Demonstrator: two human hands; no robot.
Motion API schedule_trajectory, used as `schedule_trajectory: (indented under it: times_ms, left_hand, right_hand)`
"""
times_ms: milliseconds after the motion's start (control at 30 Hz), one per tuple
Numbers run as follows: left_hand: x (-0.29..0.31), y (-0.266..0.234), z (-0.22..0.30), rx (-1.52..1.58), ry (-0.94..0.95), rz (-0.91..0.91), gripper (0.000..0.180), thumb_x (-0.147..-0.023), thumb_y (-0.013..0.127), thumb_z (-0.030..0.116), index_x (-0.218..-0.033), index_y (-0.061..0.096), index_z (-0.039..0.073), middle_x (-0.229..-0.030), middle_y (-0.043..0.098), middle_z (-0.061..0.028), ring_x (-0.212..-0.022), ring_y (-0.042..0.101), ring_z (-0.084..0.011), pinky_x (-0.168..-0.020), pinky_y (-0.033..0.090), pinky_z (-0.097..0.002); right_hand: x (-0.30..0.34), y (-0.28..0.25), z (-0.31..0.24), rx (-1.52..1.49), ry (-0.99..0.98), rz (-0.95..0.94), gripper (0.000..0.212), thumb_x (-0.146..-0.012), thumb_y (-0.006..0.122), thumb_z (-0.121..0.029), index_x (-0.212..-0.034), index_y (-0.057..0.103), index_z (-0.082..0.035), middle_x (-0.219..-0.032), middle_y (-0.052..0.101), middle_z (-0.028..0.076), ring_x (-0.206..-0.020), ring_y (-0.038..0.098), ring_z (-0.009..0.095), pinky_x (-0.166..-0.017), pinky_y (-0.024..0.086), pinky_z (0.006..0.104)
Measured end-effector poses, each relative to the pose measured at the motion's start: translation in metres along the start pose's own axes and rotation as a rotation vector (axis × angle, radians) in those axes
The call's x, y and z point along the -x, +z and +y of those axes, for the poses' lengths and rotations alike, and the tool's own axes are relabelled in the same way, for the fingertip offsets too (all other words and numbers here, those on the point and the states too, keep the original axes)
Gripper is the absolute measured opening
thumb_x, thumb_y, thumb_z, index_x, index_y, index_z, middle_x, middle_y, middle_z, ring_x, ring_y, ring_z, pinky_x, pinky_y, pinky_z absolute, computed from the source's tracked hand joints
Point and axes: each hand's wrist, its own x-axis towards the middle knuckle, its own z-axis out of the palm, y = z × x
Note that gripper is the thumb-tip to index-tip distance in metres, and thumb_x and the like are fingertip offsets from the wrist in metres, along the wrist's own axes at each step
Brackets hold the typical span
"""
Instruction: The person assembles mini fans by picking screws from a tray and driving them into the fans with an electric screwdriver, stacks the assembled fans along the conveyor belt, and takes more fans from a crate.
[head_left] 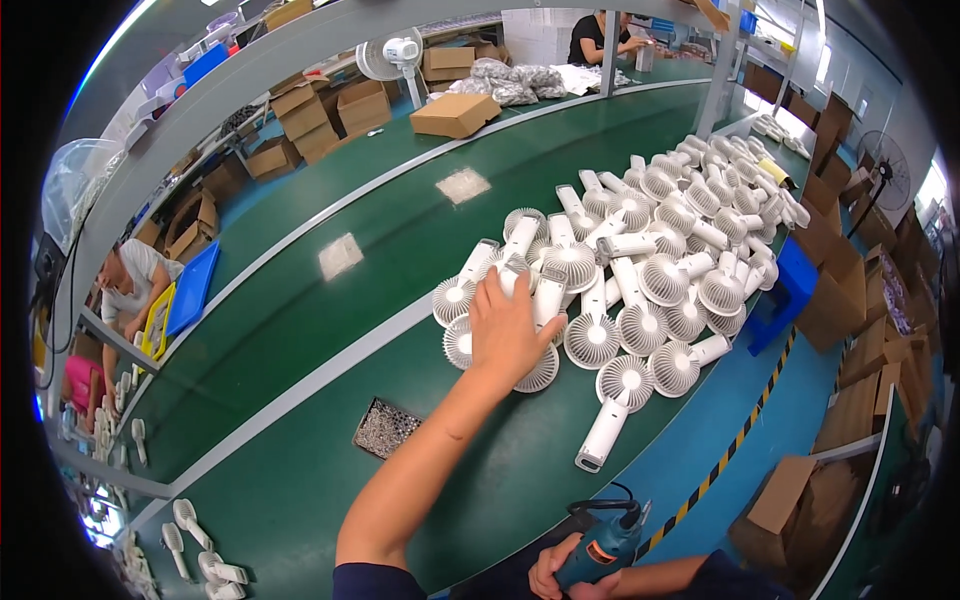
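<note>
My left hand (508, 330) reaches over the near left side of a large pile of white handheld fans (625, 325). Its fingers are spread, with the thumb apart, and the fingertips touch a fan handle (514, 268). Another fan handle (549, 292) lies between the fingers and the thumb. Low in the view, close to my body, my right hand (556, 568) is wrapped round a teal electric screwdriver (603, 548) with a black cord loop. One fan (603, 433) sticks out of the pile toward me, its handle pointing down-left.
A small box of tiny metal parts (386, 428) sits left of my forearm on the green bench (290, 480). More fans (205, 550) lie at the lower left. Metal frame bars cross overhead. A blue stool (783, 290) and cardboard boxes (835, 270) stand right. Other people work farther off.
</note>
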Motion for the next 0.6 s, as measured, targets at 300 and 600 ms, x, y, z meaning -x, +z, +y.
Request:
schedule_trajectory:
  times_ms: [300, 600]
  left_hand:
    - [0.060, -0.006, -0.005, -0.219, -0.084, -0.068, 0.097, -0.077, 0.056, 0.070, -0.145, 0.028, 0.006, -0.149, 0.016, -0.0310, -0.137, 0.016, -0.0508, -0.100, 0.012, -0.0733]
    - [0.055, 0.003, -0.008, -0.108, 0.127, -0.030, 0.091, -0.079, 0.058, 0.063, -0.143, 0.033, 0.002, -0.147, 0.020, -0.0327, -0.138, 0.017, -0.0465, -0.108, 0.013, -0.0628]
  right_hand:
    - [0.000, -0.005, 0.002, 0.200, 0.023, 0.033, 0.073, -0.077, 0.057, -0.071, -0.109, 0.045, -0.008, -0.073, 0.048, 0.009, -0.051, 0.043, 0.014, -0.044, 0.038, 0.0262]
    - [0.002, -0.006, 0.009, 0.139, 0.076, 0.165, 0.070, -0.075, 0.068, -0.062, -0.106, 0.049, -0.002, -0.074, 0.053, 0.011, -0.054, 0.049, 0.016, -0.046, 0.041, 0.0263]
